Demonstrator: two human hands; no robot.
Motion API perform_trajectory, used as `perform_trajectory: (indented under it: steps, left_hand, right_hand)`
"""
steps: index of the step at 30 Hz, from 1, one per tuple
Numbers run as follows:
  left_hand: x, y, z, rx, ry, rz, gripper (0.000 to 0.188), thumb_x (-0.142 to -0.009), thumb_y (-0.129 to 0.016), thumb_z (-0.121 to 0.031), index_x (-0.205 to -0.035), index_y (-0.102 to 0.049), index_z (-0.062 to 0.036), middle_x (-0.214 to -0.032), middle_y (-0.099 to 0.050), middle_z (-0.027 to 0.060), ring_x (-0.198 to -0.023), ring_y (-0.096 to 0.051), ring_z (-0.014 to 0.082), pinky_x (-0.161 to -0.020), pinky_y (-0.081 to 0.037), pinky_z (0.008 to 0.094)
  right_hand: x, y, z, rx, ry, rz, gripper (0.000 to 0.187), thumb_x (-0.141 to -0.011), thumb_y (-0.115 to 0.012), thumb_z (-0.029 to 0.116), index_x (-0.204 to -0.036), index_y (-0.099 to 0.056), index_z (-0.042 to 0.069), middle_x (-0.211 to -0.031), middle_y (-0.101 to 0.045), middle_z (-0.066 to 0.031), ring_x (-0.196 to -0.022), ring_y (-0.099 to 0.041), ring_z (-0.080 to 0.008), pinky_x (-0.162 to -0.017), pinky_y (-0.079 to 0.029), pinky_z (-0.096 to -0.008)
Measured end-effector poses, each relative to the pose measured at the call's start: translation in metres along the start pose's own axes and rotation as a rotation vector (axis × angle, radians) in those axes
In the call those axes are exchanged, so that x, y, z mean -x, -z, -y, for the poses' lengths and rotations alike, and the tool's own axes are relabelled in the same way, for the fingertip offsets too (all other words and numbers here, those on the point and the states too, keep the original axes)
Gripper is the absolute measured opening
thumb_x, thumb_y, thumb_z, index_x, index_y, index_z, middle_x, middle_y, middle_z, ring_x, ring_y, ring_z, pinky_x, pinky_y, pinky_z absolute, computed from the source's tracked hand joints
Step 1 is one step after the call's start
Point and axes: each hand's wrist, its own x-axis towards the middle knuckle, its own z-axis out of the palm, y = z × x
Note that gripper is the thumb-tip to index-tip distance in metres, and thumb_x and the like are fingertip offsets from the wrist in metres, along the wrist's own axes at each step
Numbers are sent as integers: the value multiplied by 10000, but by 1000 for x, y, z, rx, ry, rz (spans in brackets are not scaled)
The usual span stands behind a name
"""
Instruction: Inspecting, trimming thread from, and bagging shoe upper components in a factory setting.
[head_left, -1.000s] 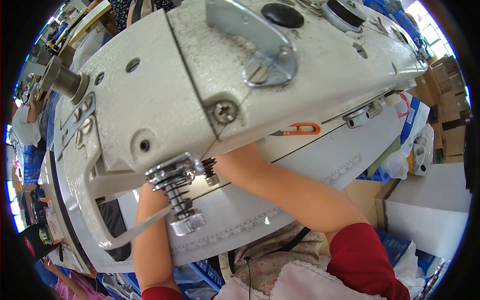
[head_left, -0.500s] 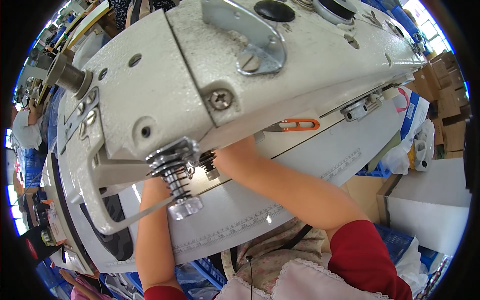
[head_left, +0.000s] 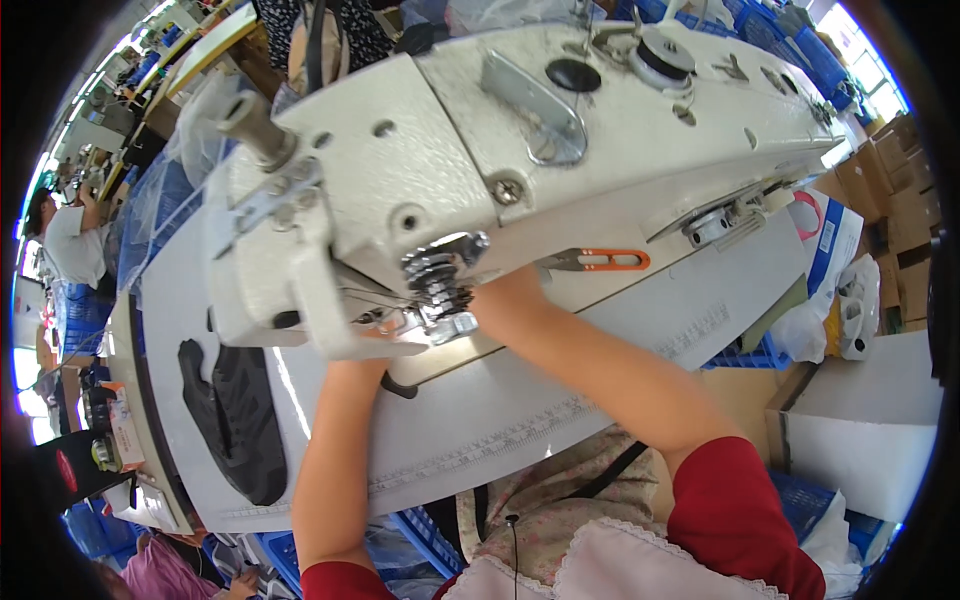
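Machine head (head_left: pixel 450 170) overhangs the needle area, hiding both hands beneath it; tension knobs (head_left: pixel 440 285) project at its front; table (head_left: pixel 600 370) open right of the arms; dark fabric (head_left: pixel 235 405) occupies the left; snips (head_left: pixel 598 260) lie behind.

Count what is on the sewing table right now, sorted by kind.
Sewing machine: 1
Orange-handled snips: 1
Black fabric piece: 1
Forearms reaching under the machine head, left and right: 2; both hands are hidden
Total: 5
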Motion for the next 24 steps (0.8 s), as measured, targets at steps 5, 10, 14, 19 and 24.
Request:
perform_trajectory:
  steps: [5,10,14,19,24]
  left_hand:
    - [-40,64,-98,-449,250,560,357,-813,-483,-21,-1167,-516,12,-1155,-551,205,-1038,-525,338,-885,-414,388]
    - [-7,94,-108,46,188,129,291,-843,-540,-58,-1116,-527,42,-1090,-581,177,-999,-543,291,-879,-397,339]
    - [31,111,-133,10,144,172,289,-833,-540,-32,-1117,-536,22,-1090,-576,181,-977,-544,287,-874,-402,348]
    - [73,124,-153,77,240,189,310,-829,-561,-37,-1135,-544,11,-1072,-595,167,-995,-557,277,-880,-407,344]
    - [101,130,-158,468,349,89,360,-861,-594,-148,-1164,-525,34,-1138,-580,117,-1054,-530,214,-927,-389,334]
  right_hand:
    - [-15,69,14,-160,-332,793,206,-740,-601,150,-880,-618,0,-797,-624,-152,-659,-597,-285,-626,-480,-375]
    - [30,72,45,-995,-597,946,396,-828,-618,278,-1062,-566,-37,-882,-619,-126,-742,-614,-211,-651,-504,-323]
    - [49,55,79,-1566,-1034,820,499,-869,-596,332,-1158,-500,-65,-1033,-584,-110,-928,-588,-195,-743,-521,-303]
    - [47,38,103,-1668,-1027,781,458,-885,-580,298,-1166,-490,-53,-1100,-565,-107,-1004,-557,-171,-811,-509,-291]
    - [61,43,116,-1672,-936,780,369,-902,-559,267,-1122,-532,-27,-1078,-584,-96,-966,-574,-167,-824,-504,-304]
